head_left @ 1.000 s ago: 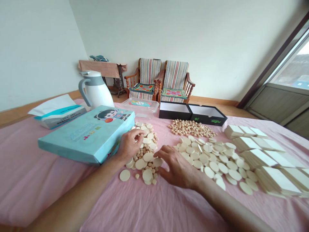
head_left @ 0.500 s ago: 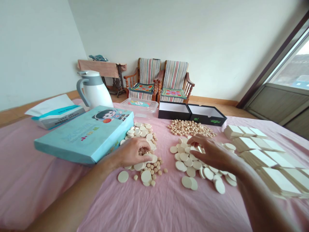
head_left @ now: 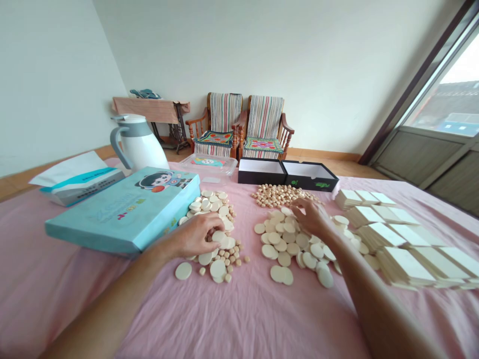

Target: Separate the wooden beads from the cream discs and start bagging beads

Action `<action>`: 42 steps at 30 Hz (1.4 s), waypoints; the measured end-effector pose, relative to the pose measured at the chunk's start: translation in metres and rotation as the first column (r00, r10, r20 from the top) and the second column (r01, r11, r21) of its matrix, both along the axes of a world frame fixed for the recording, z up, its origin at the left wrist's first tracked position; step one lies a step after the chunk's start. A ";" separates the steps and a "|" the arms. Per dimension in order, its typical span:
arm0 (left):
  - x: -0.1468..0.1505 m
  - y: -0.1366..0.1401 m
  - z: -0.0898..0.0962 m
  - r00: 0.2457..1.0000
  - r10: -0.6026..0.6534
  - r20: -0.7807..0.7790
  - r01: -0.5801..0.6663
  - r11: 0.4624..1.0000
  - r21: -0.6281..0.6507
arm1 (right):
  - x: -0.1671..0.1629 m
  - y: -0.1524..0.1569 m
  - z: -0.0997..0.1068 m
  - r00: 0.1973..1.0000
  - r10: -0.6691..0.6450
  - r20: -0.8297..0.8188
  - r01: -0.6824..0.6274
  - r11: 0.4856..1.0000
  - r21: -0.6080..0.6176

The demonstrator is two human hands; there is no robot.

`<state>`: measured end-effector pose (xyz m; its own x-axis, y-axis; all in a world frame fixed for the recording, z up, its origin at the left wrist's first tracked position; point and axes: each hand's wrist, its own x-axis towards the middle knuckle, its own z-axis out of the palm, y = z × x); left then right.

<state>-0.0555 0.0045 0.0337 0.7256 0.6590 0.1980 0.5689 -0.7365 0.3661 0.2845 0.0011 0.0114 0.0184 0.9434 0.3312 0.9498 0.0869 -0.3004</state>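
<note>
My left hand [head_left: 200, 234] is closed, fingers curled down and thumb against a pale round wooden disc [head_left: 218, 236] in the left mixed pile. Small wooden cubes [head_left: 227, 258] and more discs lie around and below that hand. My right hand [head_left: 310, 215] is over the far side of a heap of wooden discs [head_left: 279, 237], its fingers drawn together and pointing left. What those fingers hold, if anything, is hidden. Just beyond them lies a pile of small wooden cubes [head_left: 279, 195].
A light-blue box [head_left: 123, 209] lies left, near a white-grey jug [head_left: 140, 144] and a tissue pack [head_left: 78, 179]. Behind are a clear plastic lid [head_left: 220, 169] and black open boxes [head_left: 262, 178]. Stacked wooden rectangles [head_left: 407, 264] stand right on the pink cloth [head_left: 232, 319].
My right hand has moved away from me, from the middle of the disc heap towards the cube pile, and its fingers have drawn together. My left hand stays at the mixed pile. The view has shifted slightly.
</note>
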 end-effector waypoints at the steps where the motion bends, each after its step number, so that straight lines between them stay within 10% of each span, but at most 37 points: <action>1: 0.003 0.000 0.001 1.000 0.011 0.024 -0.011 1.000 0.002 | 0.002 0.001 -0.004 1.000 0.000 0.019 0.000 1.000 -0.024; 15: 0.110 -0.023 0.005 0.940 -0.139 0.312 0.117 0.989 0.087 | 0.006 0.005 -0.012 0.999 -0.042 0.035 0.041 0.999 0.024; 24: 0.041 0.005 0.009 0.922 0.219 0.320 -0.255 0.964 0.075 | -0.020 -0.006 0.006 0.997 0.060 -0.048 -0.052 0.988 0.148; 31: -0.013 -0.020 -0.001 0.963 0.258 0.079 -0.259 0.966 0.001 | -0.070 -0.035 0.023 0.929 0.360 -0.082 -0.352 0.931 0.096; 42: -0.010 -0.009 -0.010 0.887 0.339 0.315 -0.377 0.923 0.070 | -0.150 -0.043 0.008 0.775 0.632 -0.017 -0.630 0.768 -0.115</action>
